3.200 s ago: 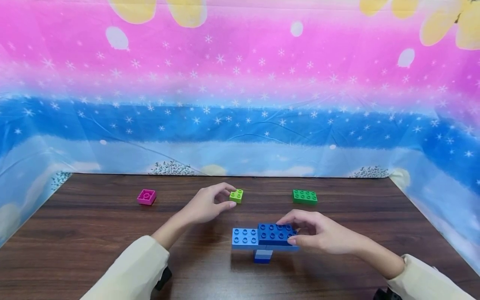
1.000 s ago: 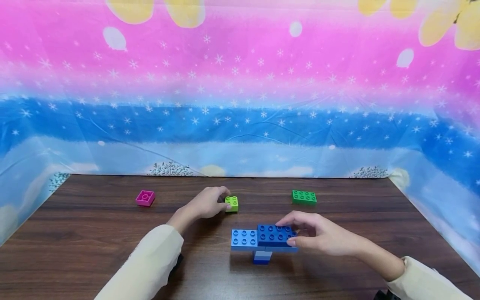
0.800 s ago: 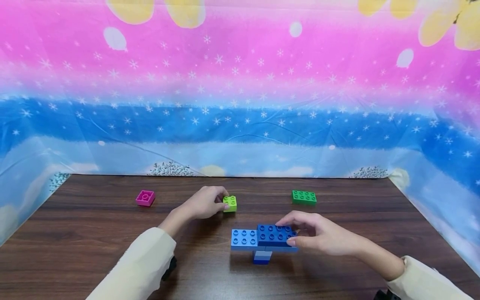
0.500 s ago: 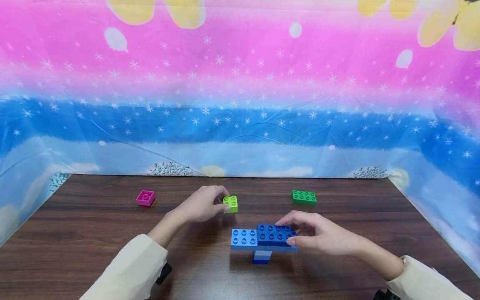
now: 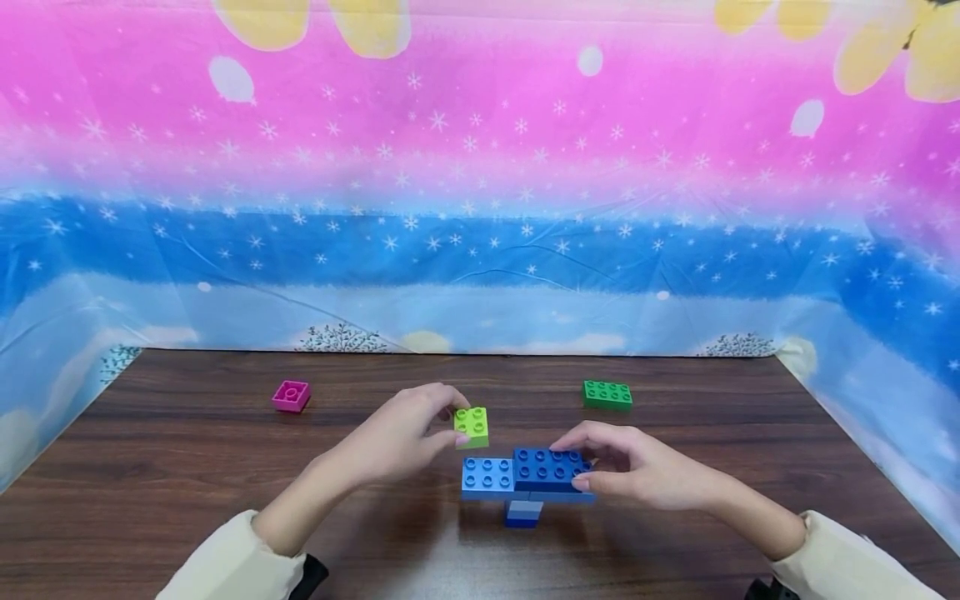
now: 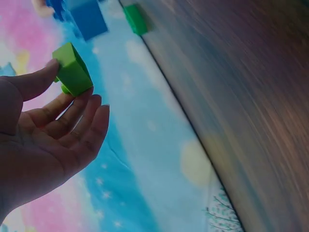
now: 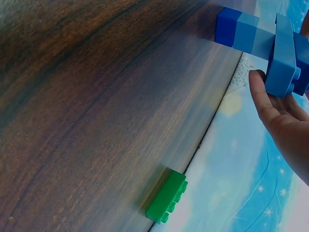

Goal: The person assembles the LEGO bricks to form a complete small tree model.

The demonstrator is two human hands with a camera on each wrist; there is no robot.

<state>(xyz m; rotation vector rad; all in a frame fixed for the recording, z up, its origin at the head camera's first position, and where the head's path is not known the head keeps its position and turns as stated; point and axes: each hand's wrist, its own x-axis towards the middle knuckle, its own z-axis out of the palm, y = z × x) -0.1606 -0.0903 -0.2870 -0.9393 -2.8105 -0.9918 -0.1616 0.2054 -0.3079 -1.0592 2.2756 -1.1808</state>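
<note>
pink brick: unmoved | left hand: pinching lime brick, moved right since 0.5 s ago | lime brick: 4 studs up, clear of table, near left end of blue build | build: T-shaped, dark brick on top, unmoved | right hand: gripping its right end, unchanged

Baggy cream fabric left sleeve and a matching baggy cream fabric right sleeve, both kinda loose and soft-looking. There's a chunky black gadget poking out under the left one, plus a second black gadget under the right.
</note>
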